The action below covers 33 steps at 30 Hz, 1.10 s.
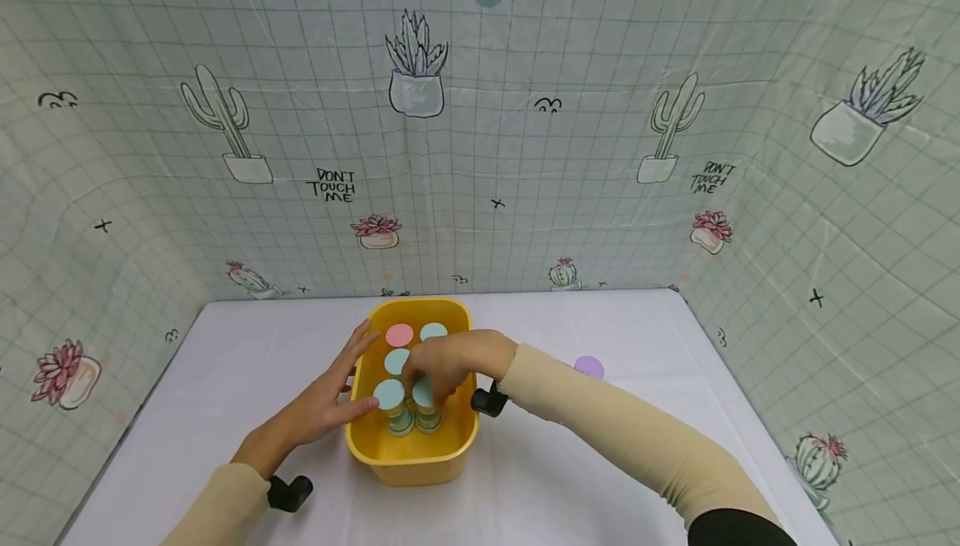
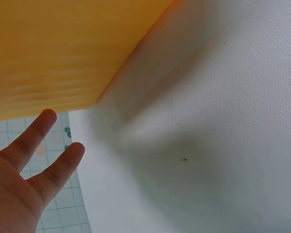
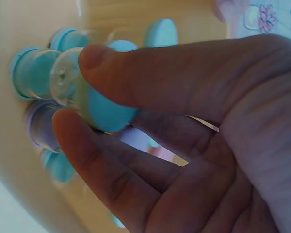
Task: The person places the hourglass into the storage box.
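A yellow bin (image 1: pixel 416 473) holds several upright sand timers with round coloured caps. My right hand (image 1: pixel 442 363) reaches down into it and pinches a blue-capped sand timer (image 3: pixel 111 112) between thumb and fingers; the clear glass bulb shows beyond the cap. Beside this one stands another blue sand timer (image 1: pixel 389 394), at the front left. A pink-capped sand timer (image 1: pixel 400 335) is at the back, and a purple one (image 3: pixel 42 125) shows near the wall in the right wrist view. My left hand (image 1: pixel 326 400) rests along the bin's left rim, fingers spread, thumb over the edge.
On the white table (image 1: pixel 262 354), a purple-capped thing (image 1: pixel 588 367) stands to the right, partly behind my right sleeve (image 1: pixel 600 421). A grid-patterned cloth (image 1: pixel 480 154) with cactus drawings rises behind the table and on both sides.
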Each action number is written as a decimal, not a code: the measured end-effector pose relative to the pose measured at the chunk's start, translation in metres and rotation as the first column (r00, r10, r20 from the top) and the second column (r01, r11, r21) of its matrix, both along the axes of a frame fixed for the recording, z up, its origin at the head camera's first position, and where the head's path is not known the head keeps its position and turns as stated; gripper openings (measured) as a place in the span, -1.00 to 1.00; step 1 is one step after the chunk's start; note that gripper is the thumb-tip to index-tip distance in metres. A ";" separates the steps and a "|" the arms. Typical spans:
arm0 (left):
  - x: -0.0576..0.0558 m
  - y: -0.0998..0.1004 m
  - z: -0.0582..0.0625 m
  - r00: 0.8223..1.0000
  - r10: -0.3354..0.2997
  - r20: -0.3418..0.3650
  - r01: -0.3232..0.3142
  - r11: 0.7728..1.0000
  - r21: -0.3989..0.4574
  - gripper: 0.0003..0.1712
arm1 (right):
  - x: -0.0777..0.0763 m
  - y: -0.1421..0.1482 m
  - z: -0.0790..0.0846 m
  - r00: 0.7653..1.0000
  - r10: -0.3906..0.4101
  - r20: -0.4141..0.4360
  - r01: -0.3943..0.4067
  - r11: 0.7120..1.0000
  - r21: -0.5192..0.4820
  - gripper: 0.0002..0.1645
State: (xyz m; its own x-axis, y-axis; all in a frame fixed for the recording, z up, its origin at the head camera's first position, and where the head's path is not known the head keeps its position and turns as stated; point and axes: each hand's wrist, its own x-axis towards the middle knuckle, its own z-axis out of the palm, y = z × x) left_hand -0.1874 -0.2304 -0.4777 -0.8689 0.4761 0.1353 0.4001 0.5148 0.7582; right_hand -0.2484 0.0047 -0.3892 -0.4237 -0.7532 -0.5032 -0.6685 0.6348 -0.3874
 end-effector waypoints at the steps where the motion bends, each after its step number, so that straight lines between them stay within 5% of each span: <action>1: 0.000 0.000 0.000 1.000 0.002 0.002 -0.002 1.000 -0.002 0.01 | 0.000 0.000 0.002 1.000 -0.009 0.005 0.009 1.000 -0.008 -0.55; 11: 0.001 0.001 0.000 1.000 0.012 0.015 -0.012 1.000 0.000 0.03 | -0.004 0.027 0.028 0.999 -0.013 -0.043 0.004 0.980 -0.198 -0.63; 20: 0.001 0.001 -0.002 1.000 0.015 0.002 -0.015 1.000 0.016 0.03 | -0.007 0.090 0.041 0.979 -0.194 -0.068 0.155 0.914 -0.374 -0.50; 26: 0.002 0.001 -0.004 1.000 0.021 -0.001 -0.021 1.000 0.023 0.03 | -0.005 0.144 0.028 0.938 -0.341 -0.063 0.277 0.845 -0.457 -0.40; 33: 0.001 0.002 -0.006 1.000 0.027 0.003 -0.027 0.999 0.019 0.04 | 0.007 0.203 -0.006 0.885 -0.463 -0.042 0.386 0.783 -0.488 -0.27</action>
